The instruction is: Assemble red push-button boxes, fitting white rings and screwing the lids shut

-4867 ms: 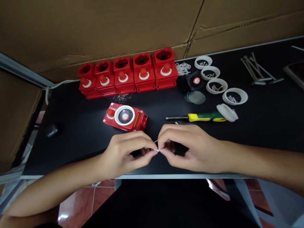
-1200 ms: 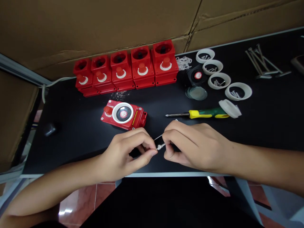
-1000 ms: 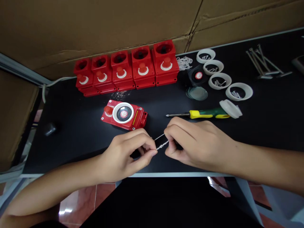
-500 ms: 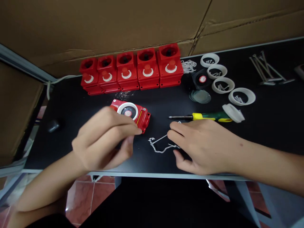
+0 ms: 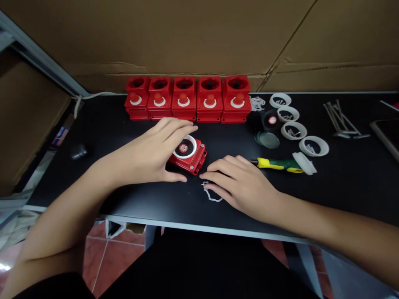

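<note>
Red boxes (image 5: 195, 158): 6 | left hand (image 5: 146, 155): spread | right hand (image 5: 241, 182): over 1 cord (image 5: 214, 200), grip unclear

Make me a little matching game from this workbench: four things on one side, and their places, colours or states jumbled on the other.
1. Screwdriver
2. Five red boxes
3. Left hand
4. White rings

A. Hiding part of a single red box
B. With small screws inside
C. Lined up before the cardboard
D. Green and yellow handle

Pairs: 1-D, 2-C, 3-A, 4-B
</note>
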`<state>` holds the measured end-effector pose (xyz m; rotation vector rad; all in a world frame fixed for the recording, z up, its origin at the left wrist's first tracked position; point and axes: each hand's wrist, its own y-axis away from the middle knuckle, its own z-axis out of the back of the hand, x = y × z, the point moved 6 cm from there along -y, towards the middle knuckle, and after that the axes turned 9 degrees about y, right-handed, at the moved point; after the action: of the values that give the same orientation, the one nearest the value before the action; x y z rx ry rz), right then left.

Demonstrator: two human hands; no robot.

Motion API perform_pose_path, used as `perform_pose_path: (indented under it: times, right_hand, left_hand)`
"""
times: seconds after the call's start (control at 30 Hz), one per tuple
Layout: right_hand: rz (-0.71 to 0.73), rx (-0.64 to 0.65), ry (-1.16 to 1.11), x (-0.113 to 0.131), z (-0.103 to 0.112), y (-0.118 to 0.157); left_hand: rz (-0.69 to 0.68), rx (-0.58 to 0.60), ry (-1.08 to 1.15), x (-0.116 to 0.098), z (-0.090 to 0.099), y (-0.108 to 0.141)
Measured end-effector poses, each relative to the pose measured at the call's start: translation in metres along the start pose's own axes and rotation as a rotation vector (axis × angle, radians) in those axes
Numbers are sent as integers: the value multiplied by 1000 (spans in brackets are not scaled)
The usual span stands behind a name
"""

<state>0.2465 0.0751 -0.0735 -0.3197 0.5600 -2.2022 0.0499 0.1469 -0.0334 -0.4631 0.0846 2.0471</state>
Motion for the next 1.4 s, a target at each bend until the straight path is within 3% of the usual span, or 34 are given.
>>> perform_pose_path:
  times: [0.2,0.37,0.6,0.9,1.4]
  right_hand:
    - [-15,21,-125,-6,-5,-2]
    - [13,89,-210,-9,-9,-4]
    - [28,196,-308,-10,-13,-6]
    - [-70,25,-448,-21,-9,-3]
    - [-239,-58,-750,-33,1,-3]
  left_hand:
    - [88,68,100,22,-9,-3]
    - [98,79,237,25,-7,-5]
    - [89,78,266,27,-6,-7]
    - [124,-27,340,25,4,-6]
    - [138,-84,371,19,1,-9]
